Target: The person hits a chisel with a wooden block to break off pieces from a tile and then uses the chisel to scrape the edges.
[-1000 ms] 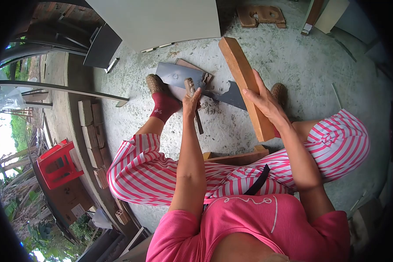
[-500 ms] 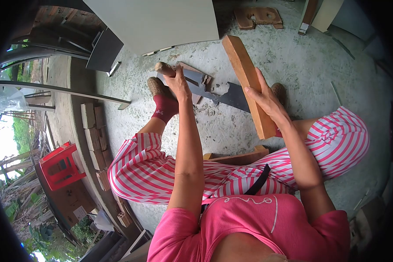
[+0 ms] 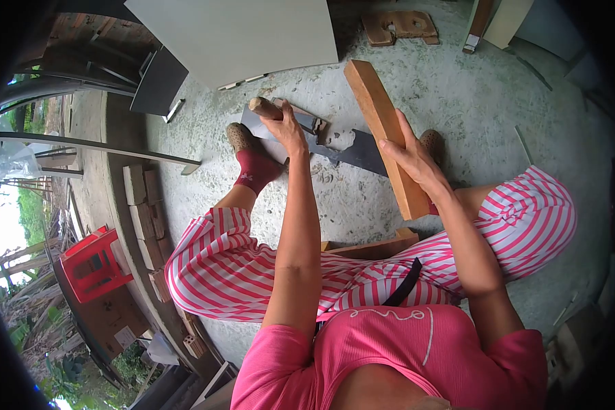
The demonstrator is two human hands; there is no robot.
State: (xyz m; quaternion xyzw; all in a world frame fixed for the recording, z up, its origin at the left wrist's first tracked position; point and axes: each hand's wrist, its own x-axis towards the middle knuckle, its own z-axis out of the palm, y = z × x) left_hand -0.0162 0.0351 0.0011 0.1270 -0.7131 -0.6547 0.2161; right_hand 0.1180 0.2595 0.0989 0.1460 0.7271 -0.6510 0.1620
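My left hand is wrapped round the wooden handle of a tool; a grey metal blade shows beside it, and how the two join is hard to make out. My right hand grips a long squared wooden block, held slanting above the floor, with the thumb across its face. Between the hands a dark flat piece with a notched edge lies low over the floor. A small brown board rests just past my left hand.
Another wooden piece lies between my legs. Far ahead are a pale panel and a cut-out wooden piece. Wood blocks line the ledge at the left, near a red plastic stool. My feet stand either side.
My left hand has turned slightly with the handle, and more of the grey blade shows beside it. The block in my right hand has shifted slightly.
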